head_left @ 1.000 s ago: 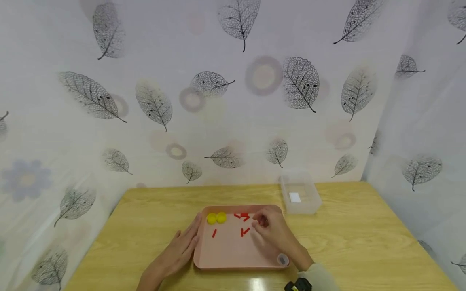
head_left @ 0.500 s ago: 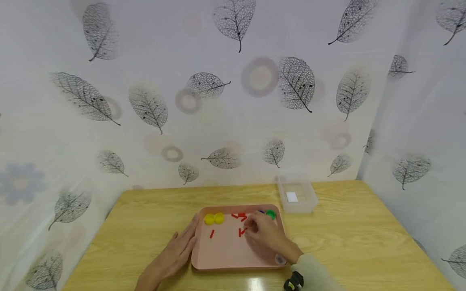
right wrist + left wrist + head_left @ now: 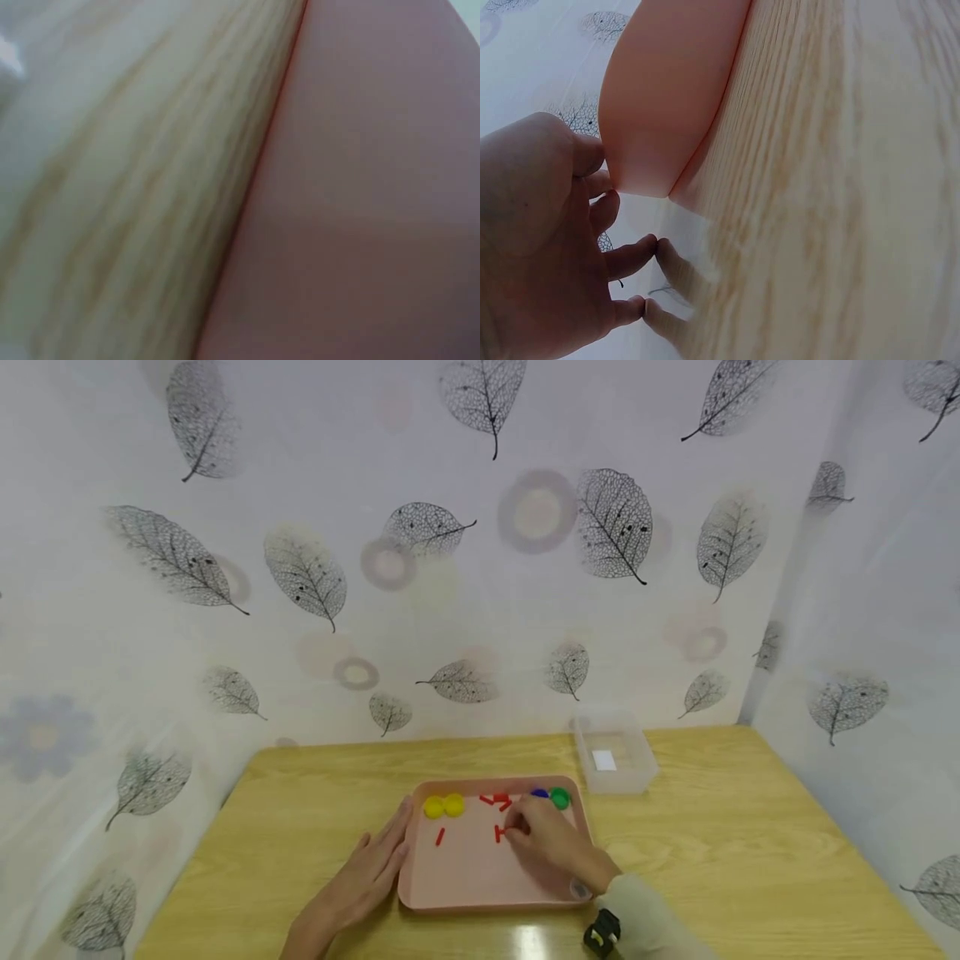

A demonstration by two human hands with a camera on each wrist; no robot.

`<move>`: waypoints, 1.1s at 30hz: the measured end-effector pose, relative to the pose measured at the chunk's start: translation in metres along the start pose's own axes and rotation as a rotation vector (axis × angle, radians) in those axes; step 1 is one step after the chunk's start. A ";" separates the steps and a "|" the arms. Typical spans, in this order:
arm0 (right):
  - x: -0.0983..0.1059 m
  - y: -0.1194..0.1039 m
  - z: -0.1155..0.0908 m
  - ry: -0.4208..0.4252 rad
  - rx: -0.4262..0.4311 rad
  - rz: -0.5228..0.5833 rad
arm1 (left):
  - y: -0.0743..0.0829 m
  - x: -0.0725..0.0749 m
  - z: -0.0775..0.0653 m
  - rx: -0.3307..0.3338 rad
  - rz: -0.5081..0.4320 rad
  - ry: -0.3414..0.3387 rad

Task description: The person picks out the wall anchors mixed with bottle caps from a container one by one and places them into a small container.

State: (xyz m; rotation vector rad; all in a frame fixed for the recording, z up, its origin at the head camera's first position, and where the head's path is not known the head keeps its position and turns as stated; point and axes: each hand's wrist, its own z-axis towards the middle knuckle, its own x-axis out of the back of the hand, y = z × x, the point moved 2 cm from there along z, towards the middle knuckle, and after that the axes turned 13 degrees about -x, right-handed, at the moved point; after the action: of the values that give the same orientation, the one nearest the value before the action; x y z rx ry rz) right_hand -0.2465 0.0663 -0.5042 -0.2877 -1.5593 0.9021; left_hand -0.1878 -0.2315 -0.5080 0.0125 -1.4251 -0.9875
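Closest of all, a pale sleeve (image 3: 647,917) is covering the right arm, and a black thing (image 3: 602,933) is sitting by that wrist. A shiny wooden-looking table (image 3: 712,827) is holding everything up. The left hand (image 3: 372,858) is resting against the left side of a pink tray (image 3: 465,877). Its fingers are lying almost straight, just touching the tray and not gripping it. In the left wrist view, two of its fingertips are touching the table.

In the tray's near right corner, a small clear round thing (image 3: 579,888) is sitting. The right hand (image 3: 547,833) is leaning over the tray's right half. Its finger and thumb are coming together and pinching a short red stick (image 3: 502,832) near the tray's middle. A second red stick (image 3: 497,833) is lying just beside it. Over to the left, a third red stick (image 3: 440,837) is lying slanted.

Along the tray's far side, two yellow round things (image 3: 453,804) are sitting together, some red pieces (image 3: 500,797) are lying close by each other, and a blue thing (image 3: 539,792) is peeking out beside a green round thing (image 3: 560,797). Behind the tray, a see-through box (image 3: 633,781) is standing, and a white square (image 3: 603,760) is showing there. At the back, a pale cloth (image 3: 450,610) with dark leaves is hanging.
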 end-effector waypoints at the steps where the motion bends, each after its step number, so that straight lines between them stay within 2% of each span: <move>1: 0.001 0.000 0.001 -0.003 0.000 -0.007 | 0.000 0.000 0.001 -0.001 0.004 0.001; 8: 0.004 0.000 0.005 -0.021 0.021 -0.030 | -0.002 0.001 0.002 -0.007 0.012 0.015; 12: 0.011 0.000 0.001 0.001 0.049 -0.014 | -0.001 0.001 0.004 -0.014 0.003 0.011; 23: 0.033 -0.005 -0.005 0.207 0.186 -0.022 | -0.001 0.000 0.003 -0.023 0.000 0.018; 25: 0.038 -0.005 -0.007 0.208 0.167 -0.005 | -0.002 -0.001 0.002 -0.015 -0.007 0.016; 29: 0.052 -0.003 -0.011 0.183 0.068 0.067 | -0.002 -0.001 0.001 -0.007 -0.014 0.007; 33: 0.068 0.000 -0.015 0.259 0.022 0.082 | -0.002 -0.001 0.001 -0.008 -0.017 0.001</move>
State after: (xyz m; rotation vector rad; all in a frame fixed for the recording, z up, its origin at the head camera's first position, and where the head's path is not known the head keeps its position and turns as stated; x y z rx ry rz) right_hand -0.2474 0.1159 -0.4556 -0.4378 -1.3054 0.9065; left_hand -0.1901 -0.2319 -0.5096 0.0192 -1.4220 -1.0065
